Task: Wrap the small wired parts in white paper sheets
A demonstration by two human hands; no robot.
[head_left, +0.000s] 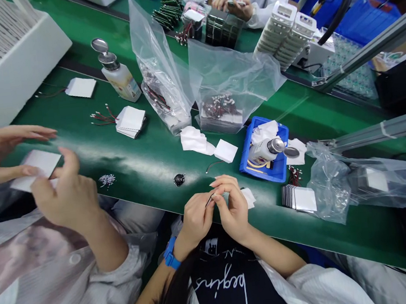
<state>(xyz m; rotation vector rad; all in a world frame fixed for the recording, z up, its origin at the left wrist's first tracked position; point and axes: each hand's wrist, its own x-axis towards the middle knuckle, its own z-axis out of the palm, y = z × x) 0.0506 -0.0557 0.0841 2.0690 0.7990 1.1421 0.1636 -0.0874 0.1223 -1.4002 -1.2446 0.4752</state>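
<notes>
Left hand (195, 218): fingers narrow, thumb and forefinger pinched on 1 end of a thin dark wire (210, 200); blue wrist strap (170, 253) behind the hand.
Right hand (233, 209): fingers curled close, tips pinched on the wire's other end, nearly touching the left fingertips.
Wire position: between the 2 sets of fingertips, held just above the near edge of the green belt (134, 159).
White slips (248, 197): on the belt just beside the right fingers, on their outer side.
Small black part (179, 179): on the belt beyond the left fingers, near.
Blue tray (245, 153): beyond the right fingers, holding white wipes and a metal-topped bottle.
Stack of white squares (304, 199): well out from the right fingers.
Co-worker's hands (66, 195): far out from the left fingers, 2 hands gripping a white square sheet (39, 164).
</notes>
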